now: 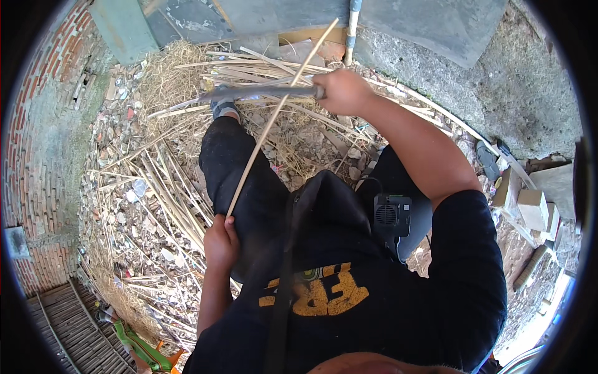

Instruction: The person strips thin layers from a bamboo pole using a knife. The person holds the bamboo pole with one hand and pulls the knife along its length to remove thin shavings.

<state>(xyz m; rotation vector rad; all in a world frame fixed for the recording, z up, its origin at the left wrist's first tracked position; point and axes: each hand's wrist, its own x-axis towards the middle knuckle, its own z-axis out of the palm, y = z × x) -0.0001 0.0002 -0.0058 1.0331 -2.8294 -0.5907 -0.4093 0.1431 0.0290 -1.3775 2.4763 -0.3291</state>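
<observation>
the fingers of my left hand (222,243) are closed around the near end of a long, thin, pale tan wooden strip (255,153), which slants up and away over my dark trousers. the fingers of my right hand (344,91) are wrapped round the handle of a long grey metal blade (265,91), which crosses the strip's upper half; i cannot tell whether the two touch. left of the strip's far half, a heap of dry straw-coloured grass (167,78) lies on the ground, and left of its near half many loose pale split lengths (169,181) are scattered over stony rubble. a blue-and-white upright pole (352,31) stands just right of the strip's far end.
</observation>
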